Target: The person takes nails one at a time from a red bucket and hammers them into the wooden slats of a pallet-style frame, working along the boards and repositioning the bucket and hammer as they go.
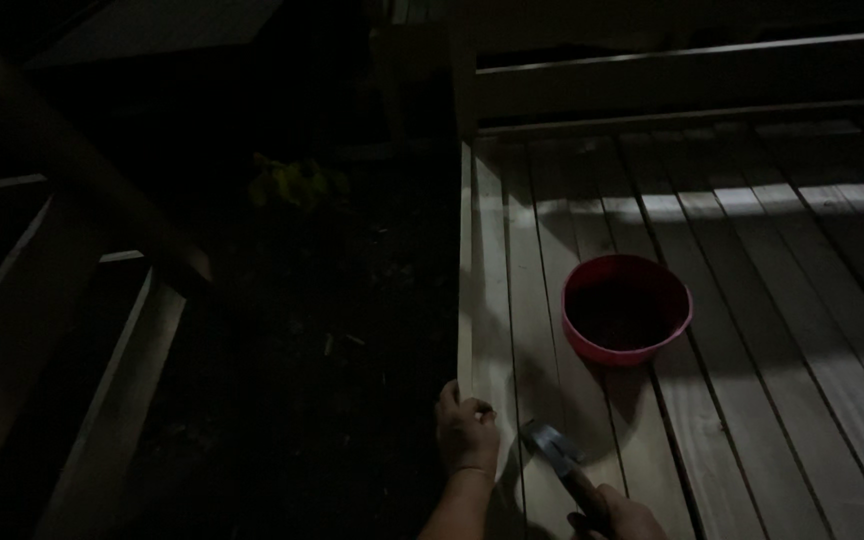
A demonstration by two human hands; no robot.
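In dim light my left hand [466, 430] rests on the left edge of a wooden slatted deck [752, 330], its fingers pinched on something small that I cannot make out. My right hand [624, 515] grips the handle of a hammer [552, 445] at the bottom of the view. The metal hammer head lies just right of my left hand, over the boards. A red round bowl [627, 307] stands on the boards beyond the hammer, its inside dark.
A wooden rail [682, 80] runs along the deck's far side. Left of the deck edge the ground is dark, with a faint yellow-green object [297, 182]. Slanted wooden beams [72, 330] stand at the far left.
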